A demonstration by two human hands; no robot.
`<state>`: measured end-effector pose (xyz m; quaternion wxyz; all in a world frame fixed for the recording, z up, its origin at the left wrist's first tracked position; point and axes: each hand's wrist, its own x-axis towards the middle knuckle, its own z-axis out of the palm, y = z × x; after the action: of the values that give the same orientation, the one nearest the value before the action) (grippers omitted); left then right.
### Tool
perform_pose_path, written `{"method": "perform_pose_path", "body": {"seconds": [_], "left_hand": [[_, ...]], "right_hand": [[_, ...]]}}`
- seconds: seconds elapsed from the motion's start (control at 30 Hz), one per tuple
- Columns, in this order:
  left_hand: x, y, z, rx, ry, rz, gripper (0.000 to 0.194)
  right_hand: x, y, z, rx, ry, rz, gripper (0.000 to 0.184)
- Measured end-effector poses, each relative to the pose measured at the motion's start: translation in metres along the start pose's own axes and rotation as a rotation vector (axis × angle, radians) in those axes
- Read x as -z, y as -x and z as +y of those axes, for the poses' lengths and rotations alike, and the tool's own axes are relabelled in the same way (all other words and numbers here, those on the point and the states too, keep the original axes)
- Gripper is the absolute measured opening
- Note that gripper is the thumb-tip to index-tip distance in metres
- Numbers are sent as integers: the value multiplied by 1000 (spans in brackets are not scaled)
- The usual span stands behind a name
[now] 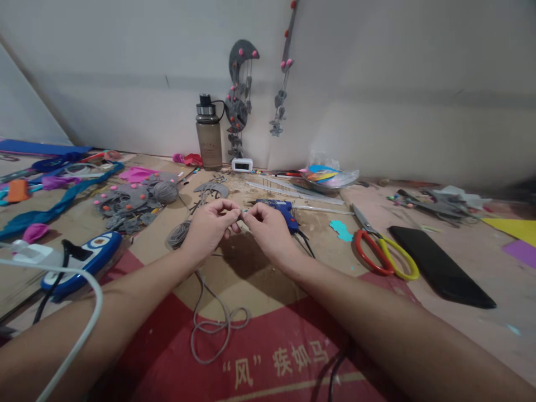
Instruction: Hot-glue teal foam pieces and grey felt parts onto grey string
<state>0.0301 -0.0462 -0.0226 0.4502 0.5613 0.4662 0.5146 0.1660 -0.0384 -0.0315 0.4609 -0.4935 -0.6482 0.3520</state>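
Note:
My left hand (213,228) and my right hand (271,231) meet over the cardboard, thumb and fingertips pinched together. Whatever lies between the fingertips is too small to make out. Close beside my left wrist rests a wound bundle of grey cord (179,234). A loose length of grey cord (228,321) curls on the red part of the cardboard below the hands; its upper end passes out of sight near my left hand. Just behind my right hand lies a blue glue gun (285,211), partly hidden. A grey felt crescent (213,188) lies beyond my left hand.
Red-and-yellow-handled scissors (383,251) and a black phone (439,265) lie at right. A bottle (209,139) stands by the wall. Grey felt pieces (125,201) and a blue power strip (90,259) with a white cable (94,312) are at left.

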Motion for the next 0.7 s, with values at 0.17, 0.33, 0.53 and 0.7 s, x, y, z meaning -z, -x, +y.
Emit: {"method": "perform_pose_path", "body": {"seconds": [0.17, 0.33, 0.53, 0.7], "left_hand": [[-1, -1, 2, 96, 174, -7, 18], [0, -1, 5, 141, 238, -20, 18], [-1, 0, 5, 184, 265, -40, 17], [-2, 1, 8, 190, 306, -61, 20]], "right_hand": [[0, 1, 3, 18, -14, 15, 26], [-2, 1, 6, 66, -9, 134, 25], [-2, -1, 4, 69, -219, 11, 16], [-3, -3, 8, -2, -347, 20, 17]]}}
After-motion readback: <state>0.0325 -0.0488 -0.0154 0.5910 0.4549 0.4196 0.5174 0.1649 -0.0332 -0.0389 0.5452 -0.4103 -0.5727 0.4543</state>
